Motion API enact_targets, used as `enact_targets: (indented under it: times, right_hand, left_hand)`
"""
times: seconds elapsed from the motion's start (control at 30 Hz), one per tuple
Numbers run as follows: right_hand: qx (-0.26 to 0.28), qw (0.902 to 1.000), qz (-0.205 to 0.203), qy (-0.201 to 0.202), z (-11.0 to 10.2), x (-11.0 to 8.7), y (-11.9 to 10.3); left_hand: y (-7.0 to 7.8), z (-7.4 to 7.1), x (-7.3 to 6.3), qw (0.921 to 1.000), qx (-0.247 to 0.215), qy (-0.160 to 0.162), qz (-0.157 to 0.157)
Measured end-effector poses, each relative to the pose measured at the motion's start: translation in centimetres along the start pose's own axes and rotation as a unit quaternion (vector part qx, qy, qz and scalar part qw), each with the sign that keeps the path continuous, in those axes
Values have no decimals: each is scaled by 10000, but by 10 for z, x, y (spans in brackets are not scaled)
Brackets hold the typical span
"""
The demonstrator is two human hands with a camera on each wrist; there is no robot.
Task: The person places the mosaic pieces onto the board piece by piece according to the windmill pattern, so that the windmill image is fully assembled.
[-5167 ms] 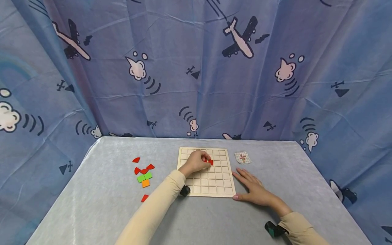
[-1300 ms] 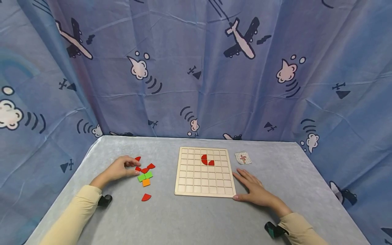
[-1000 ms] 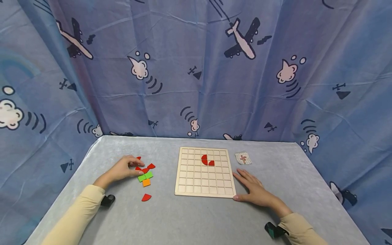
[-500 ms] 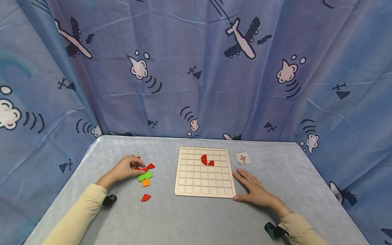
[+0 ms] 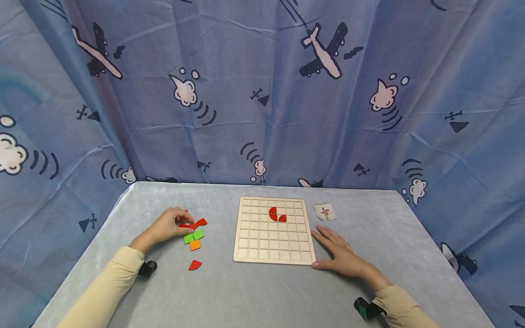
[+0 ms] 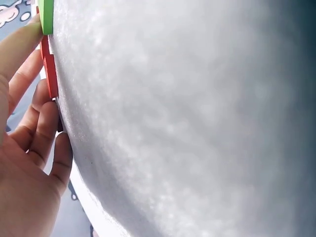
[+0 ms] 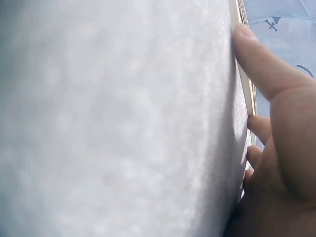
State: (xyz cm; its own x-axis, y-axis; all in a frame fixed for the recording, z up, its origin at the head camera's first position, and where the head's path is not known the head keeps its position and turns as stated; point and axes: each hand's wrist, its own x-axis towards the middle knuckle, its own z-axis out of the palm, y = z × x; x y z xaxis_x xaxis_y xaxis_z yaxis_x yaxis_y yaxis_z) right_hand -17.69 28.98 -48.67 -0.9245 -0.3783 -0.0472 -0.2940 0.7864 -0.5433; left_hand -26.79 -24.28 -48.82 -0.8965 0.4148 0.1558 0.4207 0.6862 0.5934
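Observation:
My left hand [image 5: 167,224] is over the group of loose pieces, its thumb and fingertips pinching a red quarter-circle piece [image 5: 193,226]. In the left wrist view, red pieces [image 6: 51,76] show edge-on beside the fingers, with a green square piece [image 6: 47,17] by the thumb. My right hand [image 5: 340,254] lies with fingers spread on the table, thumb and fingertips at the right edge of the wooden grid board [image 5: 266,245]. Three red quarter-circle pieces sit in the board's upper middle cells, two stacked as a half circle [image 5: 273,214] and one [image 5: 282,218] lower right.
Two green squares [image 5: 198,234] and an orange square [image 5: 195,245] lie below the left fingers. One red quarter-circle [image 5: 195,265] lies apart, nearer the front. A small pattern card [image 5: 325,211] sits right of the board. A printed curtain [image 5: 229,114] hangs behind the table [image 5: 254,296].
My left hand left the board, where three red pieces now show, and went to the loose pieces. Lately it closed in on one red piece, which shifted slightly away. The right hand stayed put.

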Motion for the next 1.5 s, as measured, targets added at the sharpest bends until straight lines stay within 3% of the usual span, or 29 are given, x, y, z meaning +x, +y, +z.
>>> enact_targets:
  times: [0.47,0.77,1.1,1.5]
  right_hand:
    - [-43,10000,-37,66,1,0,1]
    - [-30,10000,-1,39,0,-1,0]
    - [-69,10000,-4,43,1,-1,3]
    - [-48,10000,-19,59,1,-1,2]
  left_hand:
    - [5,2,3,9999,21,94,-53]
    - [13,5,10,9998,35,111,156]
    - [36,18,30,9998,102,-121,97]
    - [64,37,60,9987,11,-345,386]
